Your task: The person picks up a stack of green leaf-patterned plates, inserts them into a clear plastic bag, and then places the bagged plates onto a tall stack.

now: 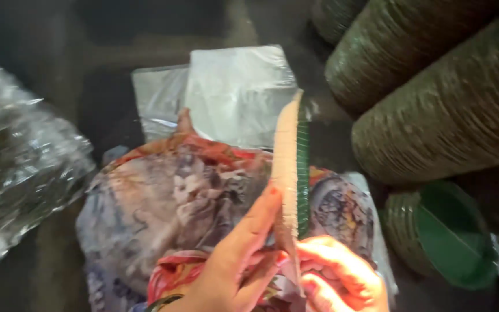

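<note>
Pinching from both sides, a thin edge-on stack of green plates (pixel 293 167) is held upright by the left hand (pixel 235 263) and right hand (pixel 342 277), each grip closed on it, above patterned fabric (pixel 168 196), near long plate stacks (pixel 434 110).

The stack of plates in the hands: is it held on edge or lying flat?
On edge. The stack of plates stands upright, rims facing the camera, pinched at its lower end between the left hand and the right hand.

Thin stack of paper plates (pixel 291 167), seen edge-on: tan/beige on the left face, green on the right w/ ribbed rim. Stands near upright, slightly tilted, bottom end pinched btwn left hand (pixel 235 260) and right hand (pixel 342 274), over patterned cloth lap, centre frame.
</note>
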